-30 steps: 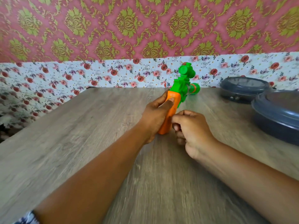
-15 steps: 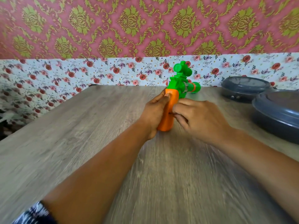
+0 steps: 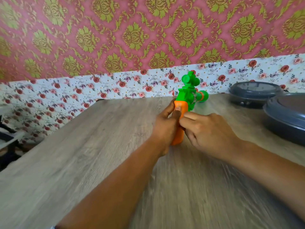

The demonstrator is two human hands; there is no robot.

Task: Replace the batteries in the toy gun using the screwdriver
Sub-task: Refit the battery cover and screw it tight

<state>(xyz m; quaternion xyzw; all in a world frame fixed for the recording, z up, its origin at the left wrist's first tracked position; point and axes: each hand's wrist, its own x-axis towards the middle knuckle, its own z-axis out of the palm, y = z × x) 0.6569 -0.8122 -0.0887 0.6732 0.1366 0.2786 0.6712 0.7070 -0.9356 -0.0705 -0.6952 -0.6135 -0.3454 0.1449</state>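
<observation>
Green/orange toy gun (image 3: pixel 188 98), grey-wood table (image 3: pixel 82 162)

Left and near part of surface (image 3: pixel 74 162) bare: wide room for hand to pass there. Toy gun (image 3: pixel 188 96) stands upright mid-surface, both hands at its orange handle. Right side blocked: two dark lidded containers, far one (image 3: pixel 255 94) at wall, near one (image 3: pixel 287 116) at right edge. Narrow free strip between gun and containers. Wall closes far edge.

No readable text, label, brand, number or sign is showing anywhere; motion blur is smearing the surfaces.
</observation>
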